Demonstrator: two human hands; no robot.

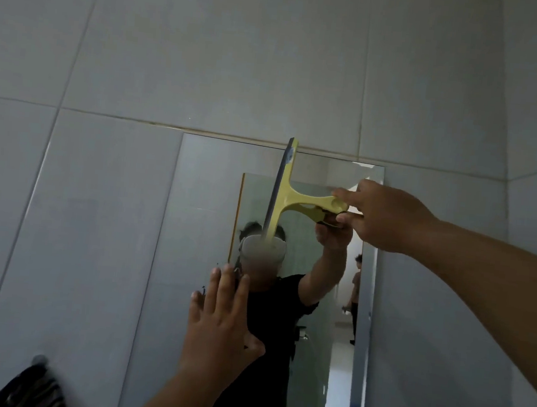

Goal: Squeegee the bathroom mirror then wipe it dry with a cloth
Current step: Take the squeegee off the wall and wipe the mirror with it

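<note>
A tall rectangular mirror (202, 197) hangs on the grey tiled wall. My right hand (381, 214) grips the handle end of a yellow squeegee (293, 202). The squeegee's blade stands nearly upright against the glass, its top end at the mirror's upper edge. My left hand (220, 316) rests flat on the mirror lower down, fingers spread, holding nothing. The glass reflects a person in a black shirt and the raised arm. No wiping cloth shows near the mirror.
Large grey wall tiles (242, 53) surround the mirror. A dark striped fabric (33, 387) hangs from a hook at the lower left. The side wall meets the mirror wall at a corner (505, 180) on the right. A second person shows in the mirror's reflected doorway.
</note>
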